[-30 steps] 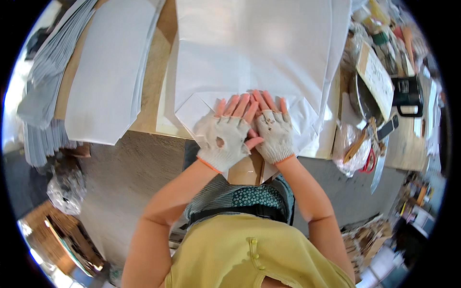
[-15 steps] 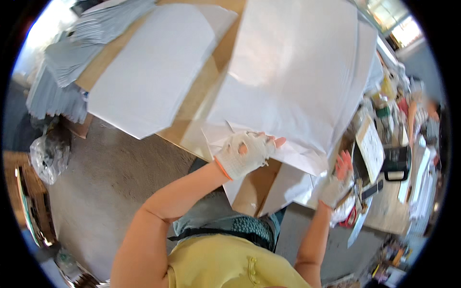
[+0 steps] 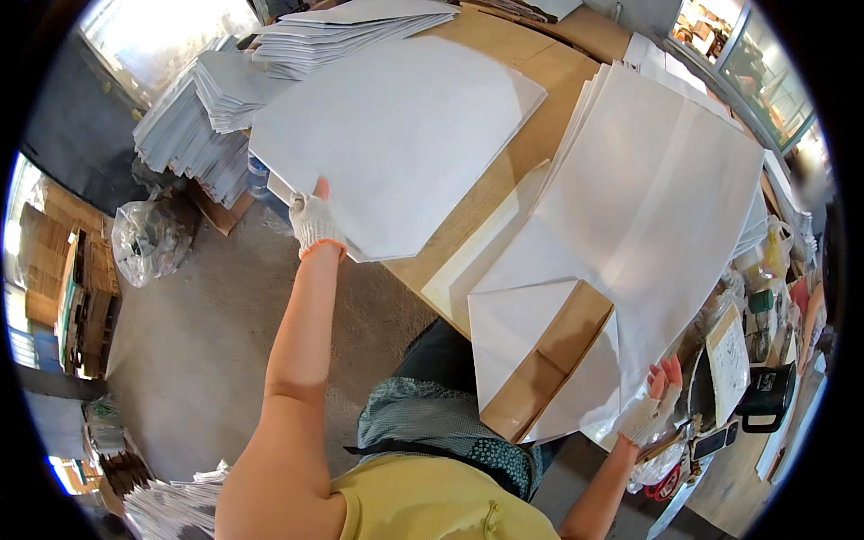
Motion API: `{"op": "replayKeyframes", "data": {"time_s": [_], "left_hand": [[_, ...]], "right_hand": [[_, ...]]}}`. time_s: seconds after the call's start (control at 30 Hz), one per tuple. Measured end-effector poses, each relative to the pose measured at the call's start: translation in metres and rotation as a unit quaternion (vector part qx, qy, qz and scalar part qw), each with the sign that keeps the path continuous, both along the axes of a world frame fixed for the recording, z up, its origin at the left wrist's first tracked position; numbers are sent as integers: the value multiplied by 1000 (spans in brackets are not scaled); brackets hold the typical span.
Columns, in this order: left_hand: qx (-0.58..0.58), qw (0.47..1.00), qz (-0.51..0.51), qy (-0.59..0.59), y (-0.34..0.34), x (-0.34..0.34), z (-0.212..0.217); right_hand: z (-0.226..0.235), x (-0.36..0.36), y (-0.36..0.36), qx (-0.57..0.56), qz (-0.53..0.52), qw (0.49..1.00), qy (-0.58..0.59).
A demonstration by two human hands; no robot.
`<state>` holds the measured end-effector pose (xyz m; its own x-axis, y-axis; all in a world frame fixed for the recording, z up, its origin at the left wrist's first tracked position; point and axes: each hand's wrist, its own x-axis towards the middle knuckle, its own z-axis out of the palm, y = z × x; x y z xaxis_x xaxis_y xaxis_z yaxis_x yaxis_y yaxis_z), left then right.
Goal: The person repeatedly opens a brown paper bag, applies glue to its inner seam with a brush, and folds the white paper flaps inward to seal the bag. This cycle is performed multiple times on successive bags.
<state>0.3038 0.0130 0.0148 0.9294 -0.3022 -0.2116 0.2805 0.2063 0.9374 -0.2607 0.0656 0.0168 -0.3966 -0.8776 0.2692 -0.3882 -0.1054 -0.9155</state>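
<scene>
My left hand (image 3: 315, 223), in a white knit glove with bare fingertips, grips the near left corner of a pile of white paper sheets (image 3: 387, 144). The thumb lies on top; the other fingers are mostly hidden beneath the edge. To the right lies a stack of large white paper bags (image 3: 648, 180). The near end of the top one is folded into a pointed shape, with a brown cardboard strip (image 3: 549, 360) lying across it. My right hand (image 3: 652, 405), gloved the same way, is open beside the stack's near right edge, fingers pointing up and holding nothing.
More white paper stacks (image 3: 351, 40) sit at the far left of the wooden table (image 3: 504, 45). Along the right are a black mug (image 3: 767, 396), a phone (image 3: 715, 441), a white board (image 3: 727, 364) and plastic bags. A clear plastic bag (image 3: 151, 238) rests on the floor at left.
My left hand has left the folded end of the white bag and moved left to the sheet pile's corner. The brown strip now shows fully. My right hand stays by the right edge.
</scene>
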Motion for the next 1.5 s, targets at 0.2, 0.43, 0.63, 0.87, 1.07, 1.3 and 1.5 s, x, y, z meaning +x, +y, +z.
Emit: {"op": "replayKeyframes", "data": {"time_s": [0.2, 0.43, 0.63, 0.87, 1.07, 1.3, 1.5], "left_hand": [[6, 979, 35, -200, 0, 35, -62], [151, 680, -444, -564, -17, -219, -35], [49, 486, -619, -615, 22, -254, -47], [96, 283, -677, -673, 37, -287, -27], [92, 369, -662, -646, 27, -229, -17], [43, 542, -587, -600, 5, -248, -30], [-25, 590, -536, -604, -2, -298, -26]], "right_hand": [[-35, -11, 7, 127, 94, 970, -187], [-17, 0, -49, 270, 246, 876, 316], [-1, 6, 0, 101, 364, 836, 398], [-19, 74, 8, 85, 382, 856, 337], [-17, 16, 30, 102, 273, 861, 417], [-4, 13, 1, -52, 58, 968, 237], [-5, 94, -27, 140, 200, 965, 97]]}}
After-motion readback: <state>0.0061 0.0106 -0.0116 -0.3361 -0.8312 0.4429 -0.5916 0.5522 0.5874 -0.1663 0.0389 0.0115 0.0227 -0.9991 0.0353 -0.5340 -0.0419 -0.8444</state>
